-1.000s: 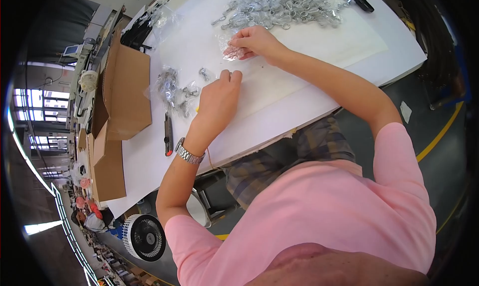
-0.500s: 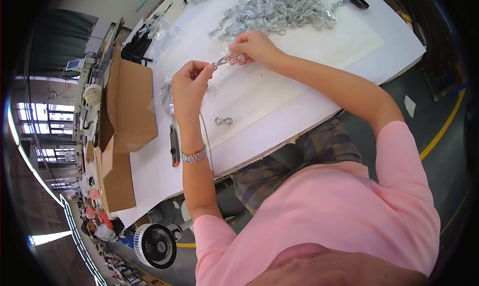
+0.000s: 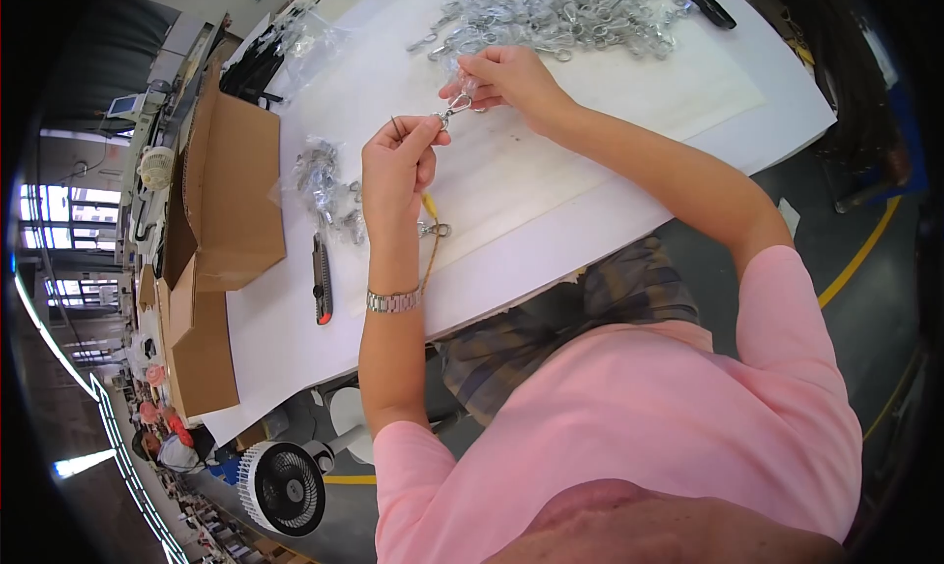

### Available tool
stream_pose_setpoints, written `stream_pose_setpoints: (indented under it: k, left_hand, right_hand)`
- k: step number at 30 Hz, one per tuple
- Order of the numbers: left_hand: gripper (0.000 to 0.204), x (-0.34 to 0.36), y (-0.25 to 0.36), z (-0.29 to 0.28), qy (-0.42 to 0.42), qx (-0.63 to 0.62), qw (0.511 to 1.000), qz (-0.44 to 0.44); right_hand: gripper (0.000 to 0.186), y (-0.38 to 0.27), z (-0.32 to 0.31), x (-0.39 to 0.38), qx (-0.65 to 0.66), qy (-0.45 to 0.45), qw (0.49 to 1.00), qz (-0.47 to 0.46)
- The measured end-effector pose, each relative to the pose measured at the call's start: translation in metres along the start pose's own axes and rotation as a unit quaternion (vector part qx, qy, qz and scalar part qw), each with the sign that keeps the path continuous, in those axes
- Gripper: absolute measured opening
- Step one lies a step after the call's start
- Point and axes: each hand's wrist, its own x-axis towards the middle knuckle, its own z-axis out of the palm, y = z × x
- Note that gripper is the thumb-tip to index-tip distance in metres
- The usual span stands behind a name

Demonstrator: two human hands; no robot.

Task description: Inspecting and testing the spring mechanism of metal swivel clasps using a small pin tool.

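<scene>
My left hand (image 3: pixel 401 171) is closed, its thumb and fingertips pinching one end of a small silver metal snap hook (image 3: pixel 447 114). The hook's other end reaches to my right hand (image 3: pixel 516 84), whose fingers are closed on it and on a piece of clear plastic wrap (image 3: pixel 467 84). A thin yellow-ended tool (image 3: pixel 429 206) on a brown cord (image 3: pixel 432 259) shows below my left palm; a dark tip pokes out above that hand. Another silver hook (image 3: pixel 441 231) lies on the white table beside my left wrist, partly hidden.
A large heap of plastic-wrapped metal hooks (image 3: pixel 560 13) covers the far table. A smaller wrapped pile (image 3: pixel 324 185) and a utility knife (image 3: pixel 322 279) lie left. An open cardboard box (image 3: pixel 241 190) stands at the left edge. A black object (image 3: pixel 710 5) lies far right; a fan (image 3: pixel 285 487) stands below.
My hands have moved slightly right with the hook, the left fingers curling more. The yellow-ended tool now shows under my left hand. The whole view has shifted a little.
</scene>
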Motion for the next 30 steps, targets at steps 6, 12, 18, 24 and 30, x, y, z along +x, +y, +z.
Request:
stream_pose_setpoints:
  k: [6,12,18,24,30]
  left_hand:
    - [0.015,-0.0021,-0.0014,0.0001,-0.016,0.008,1.0,-0.024]
    - [0.015,-0.0014,-0.0066,-0.0015,-0.015,0.006,1.0,-0.017]
    - [0.014,-0.0003,-0.0074,-0.0014,0.028,-0.006,1.0,0.005]
    - [0.014,0.0003,-0.0076,0.0007,0.033,-0.015,0.999,0.025]
    - [0.015,-0.0046,-0.0033,0.003,0.004,0.008,1.0,0.007]
  right_hand:
    - [0.031,-0.0008,0.0014,-0.0031,0.017,-0.008,1.0,-0.017]
    - [0.03,-0.0034,0.003,-0.0068,0.031,-0.008,0.999,-0.013]
    - [0.019,-0.0021,0.0061,-0.0052,0.083,-0.036,0.996,0.02]
    - [0.021,0.0023,0.005,-0.0066,0.121,-0.065,0.99,0.037]
    - [0.025,-0.006,0.005,-0.0106,0.072,-0.017,0.997,0.035]
